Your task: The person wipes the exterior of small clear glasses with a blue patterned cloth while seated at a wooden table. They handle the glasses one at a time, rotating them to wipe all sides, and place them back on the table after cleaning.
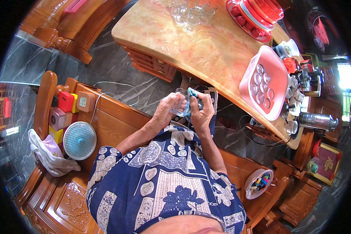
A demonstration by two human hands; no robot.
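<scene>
My left hand (166,106) grips a clear drinking glass (179,106), held on its side over my lap. Bunched in my right hand (201,110) is a blue patterned cloth (190,98), pressed against the right end of the glass. Whether part of the cloth reaches inside the glass is hard to tell. Ahead stands a table with a glossy, marble-patterned top (175,49), wet with drops and ring marks. Several clear glasses (194,13) are grouped at its far edge. A pink plastic basin (253,99) on the right part holds several round clear glass items (263,87).
Red plates and trays (260,14) are stacked at the table's back. A steel thermos (318,121) and a white cup (292,127) stand at its right end. On the wooden bench (120,117) sit a small fan (79,141), boxes (65,101) and a white tub (259,183).
</scene>
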